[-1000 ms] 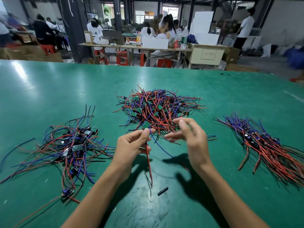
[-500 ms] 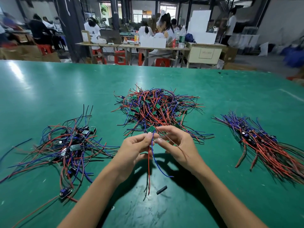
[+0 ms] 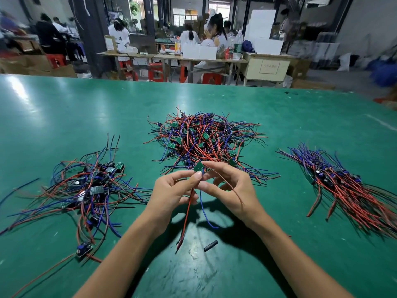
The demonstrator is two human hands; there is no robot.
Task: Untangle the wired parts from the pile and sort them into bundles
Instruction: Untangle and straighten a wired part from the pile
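A tangled pile (image 3: 204, 138) of red, blue and black wires with small green boards lies in the middle of the green table (image 3: 64, 108). Just in front of it, my left hand (image 3: 174, 192) and my right hand (image 3: 232, 190) together pinch one wired part with a small green board (image 3: 199, 166). Its red wire (image 3: 187, 216) and blue wire (image 3: 204, 209) hang down between my hands, and a thin brown wire curves over my right hand. A loose bundle (image 3: 86, 186) lies to the left, and a straighter bundle (image 3: 348, 188) to the right.
A short black tube piece (image 3: 210, 245) lies on the table below my hands. Beyond the table's far edge, several people sit at wooden benches (image 3: 171, 55) with red stools, boxes and bottles.
My hands have come together and lifted one part clear of the pile's front edge. The green board now shows above my fingertips, and the wires hang lower between my hands.
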